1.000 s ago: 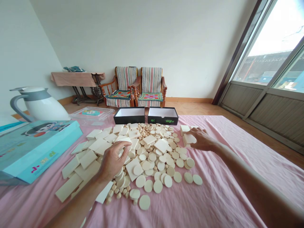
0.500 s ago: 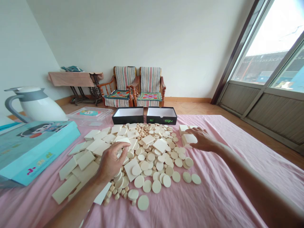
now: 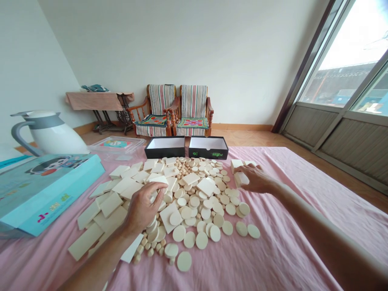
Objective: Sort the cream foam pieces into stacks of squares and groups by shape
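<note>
My left hand [image 3: 144,205] is over the pile, fingers curled and thumb apart below, at a pale square wooden tile [image 3: 159,178]; its grip is partly hidden. On the right, my right hand [image 3: 257,179] reaches across small stacks of square tiles, with thumb and fingers around the sides of the nearer stack [image 3: 241,179]. A farther stack [image 3: 236,163] touches its fingers. Between the hands spread many round wooden discs [image 3: 201,240], square tiles [image 3: 206,186] and small wooden beads or cubes [image 3: 150,245]. Rectangular wooden boards [image 3: 84,242] overlap beside my left forearm.
Two black boxes [image 3: 207,153] with white insides stand behind the pile. At left are a turquoise box [image 3: 66,194], a white-grey jug [image 3: 57,133] and a clear plastic lid [image 3: 133,143]. Pink cloth [image 3: 224,264] covers the table. Two chairs [image 3: 194,105] stand beyond.
The camera view swings slightly left and back. Both hands stay in nearly the same place; the right fingers shift slightly over the tile stack.
</note>
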Motion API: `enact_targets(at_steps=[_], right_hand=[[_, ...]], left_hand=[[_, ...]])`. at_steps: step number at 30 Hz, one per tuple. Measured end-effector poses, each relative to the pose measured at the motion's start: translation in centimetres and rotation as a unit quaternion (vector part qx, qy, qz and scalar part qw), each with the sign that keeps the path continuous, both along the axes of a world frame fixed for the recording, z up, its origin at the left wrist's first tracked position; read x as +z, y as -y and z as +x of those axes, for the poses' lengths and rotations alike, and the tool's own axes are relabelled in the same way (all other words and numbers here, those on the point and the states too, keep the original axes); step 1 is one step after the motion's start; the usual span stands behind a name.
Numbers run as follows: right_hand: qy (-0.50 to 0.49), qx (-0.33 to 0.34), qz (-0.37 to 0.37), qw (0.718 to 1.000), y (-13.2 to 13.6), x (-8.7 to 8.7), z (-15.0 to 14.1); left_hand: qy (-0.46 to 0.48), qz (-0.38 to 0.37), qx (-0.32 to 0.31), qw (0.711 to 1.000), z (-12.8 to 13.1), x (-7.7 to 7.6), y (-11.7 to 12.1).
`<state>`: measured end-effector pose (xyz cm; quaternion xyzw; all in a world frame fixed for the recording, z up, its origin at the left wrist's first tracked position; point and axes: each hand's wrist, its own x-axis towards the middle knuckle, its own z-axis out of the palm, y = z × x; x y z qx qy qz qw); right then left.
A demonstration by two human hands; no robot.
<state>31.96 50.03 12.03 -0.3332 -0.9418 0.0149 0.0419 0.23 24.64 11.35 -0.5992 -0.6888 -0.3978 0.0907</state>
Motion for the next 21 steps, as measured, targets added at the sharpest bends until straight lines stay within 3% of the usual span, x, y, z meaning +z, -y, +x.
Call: enact_targets(at_steps=[15,21], right_hand=[[0.005,0.0,-0.017,1.0,0.5,0.7,-0.4],[-0.176,-0.036,-0.02,0.984,0.5,0.7,1.7]], left_hand=[[0.003,-0.002,-0.012,1.0,-0.2,-0.2,0.3],[0.003,-0.004,-0.014,1.0,-0.2,-0.1,0.3]])
